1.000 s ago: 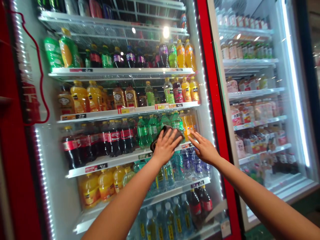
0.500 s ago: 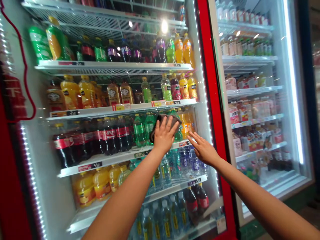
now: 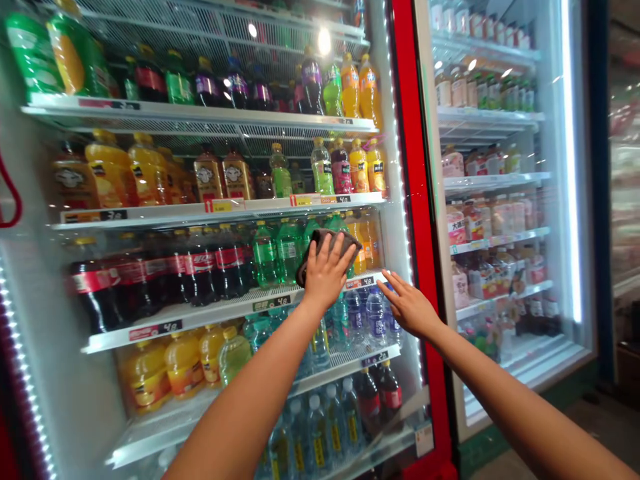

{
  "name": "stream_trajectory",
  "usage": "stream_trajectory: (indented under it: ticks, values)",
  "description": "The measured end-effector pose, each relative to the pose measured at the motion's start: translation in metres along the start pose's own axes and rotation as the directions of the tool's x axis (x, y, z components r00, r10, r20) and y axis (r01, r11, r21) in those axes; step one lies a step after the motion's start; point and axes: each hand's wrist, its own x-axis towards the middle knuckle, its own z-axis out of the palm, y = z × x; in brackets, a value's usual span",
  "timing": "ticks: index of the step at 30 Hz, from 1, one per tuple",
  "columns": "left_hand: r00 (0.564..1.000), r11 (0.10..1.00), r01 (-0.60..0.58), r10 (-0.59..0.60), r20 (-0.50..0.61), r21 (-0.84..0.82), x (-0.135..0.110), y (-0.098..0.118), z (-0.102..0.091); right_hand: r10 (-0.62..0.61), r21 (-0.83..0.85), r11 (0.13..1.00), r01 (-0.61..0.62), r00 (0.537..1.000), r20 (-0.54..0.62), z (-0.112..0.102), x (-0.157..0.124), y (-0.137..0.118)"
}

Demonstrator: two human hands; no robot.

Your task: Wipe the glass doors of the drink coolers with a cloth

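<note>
One dark cloth [image 3: 320, 236] lies against the clear glass [image 3: 324, 41] of a drinks cooler, in front of green bottles [image 3: 289, 250], its longer axis slanting from lower left to upper right. The left hand [image 3: 327, 270] lies flat over it, fingers extended and spread, pointing up and slightly right. The right hand [image 3: 407, 307] has its fingers straight and nothing in its grasp; its fingertips reach up and left, near the shelf edge beyond, though whether they touch the glass I cannot tell.

Behind the glass, tilted white shelves [image 3: 345, 379] carry rows of bottles, with a red frame [image 3: 415, 133] on the right. A second, brightly lit cooler [image 3: 530, 373] stands beside it, above dark flooring [image 3: 520, 463].

The cloth is grey-brown, nearly black at its lower left, soft-looking and bunched; the hand covers its middle.
</note>
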Motion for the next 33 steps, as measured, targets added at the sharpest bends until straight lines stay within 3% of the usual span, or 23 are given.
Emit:
stream_trajectory:
  ticks: [2,5,7,9,11,14,16,18,21,23,25,27,29,31,33]
  values:
    - [0.985,0.986,-0.167,0.168,0.038,-0.02,-0.015,0.014,0.01,0.006,0.001,1.0,-0.006,1.0,0.001,0.004,-0.005,0.001]
    - [0.867,0.873,-0.484,0.488,0.104,-0.064,-0.055,0.016,0.016,0.014,0.005,1.0,-0.014,1.0,-0.01,0.007,-0.011,0.004]
    - [0.816,0.827,-0.557,0.562,0.133,-0.079,-0.067,0.006,0.011,0.013,0.009,1.0,-0.012,1.0,-0.026,0.007,-0.013,0.008]
    - [0.878,0.887,-0.459,0.461,0.13,-0.044,-0.056,-0.008,0.001,0.013,0.009,1.0,-0.013,0.999,-0.043,0.006,-0.014,0.013]
    - [0.969,0.971,-0.237,0.235,0.081,0.015,-0.024,-0.014,-0.007,0.032,0.004,0.999,-0.032,0.998,-0.055,0.005,-0.013,0.017]
    - [1.0,0.999,0.002,-0.002,0.011,0.045,0.028,-0.002,-0.005,0.089,0.001,0.996,-0.089,0.993,-0.072,0.005,-0.013,0.021]
    - [1.0,0.999,-0.019,0.019,0.016,0.035,0.042,0.018,0.006,0.124,0.006,0.992,-0.124,0.988,-0.086,0.008,-0.016,0.022]
    - [0.989,0.989,-0.147,0.146,0.038,0.013,0.032,0.038,0.022,0.149,0.009,0.989,-0.149,0.984,-0.098,0.011,-0.021,0.023]
    - [0.902,0.905,-0.424,0.426,0.065,-0.047,-0.002,0.053,0.04,0.175,-0.009,0.984,-0.177,0.98,-0.093,0.015,-0.033,0.025]
    - [0.853,0.854,-0.514,0.519,0.065,-0.079,-0.012,0.051,0.042,0.189,-0.03,0.981,-0.193,0.978,-0.087,0.015,-0.038,0.03]
    - [0.894,0.894,-0.441,0.445,0.044,-0.078,0.001,0.046,0.038,0.206,-0.044,0.976,-0.212,0.973,-0.104,0.016,-0.04,0.036]
    - [0.969,0.967,-0.247,0.247,-0.004,-0.061,0.032,0.044,0.034,0.219,-0.04,0.973,-0.227,0.966,-0.139,0.017,-0.037,0.041]
    - [0.994,0.993,-0.099,0.097,-0.041,-0.056,0.063,0.05,0.034,0.238,-0.008,0.97,-0.243,0.956,-0.174,0.017,-0.034,0.045]
    - [0.994,0.993,-0.102,0.099,-0.041,-0.056,0.078,0.065,0.041,0.285,0.057,0.958,-0.28,0.939,-0.19,0.018,-0.032,0.047]
    - [0.973,0.971,-0.232,0.232,-0.015,-0.055,0.07,0.081,0.055,0.351,0.142,0.934,-0.328,0.917,-0.19,0.018,-0.034,0.048]
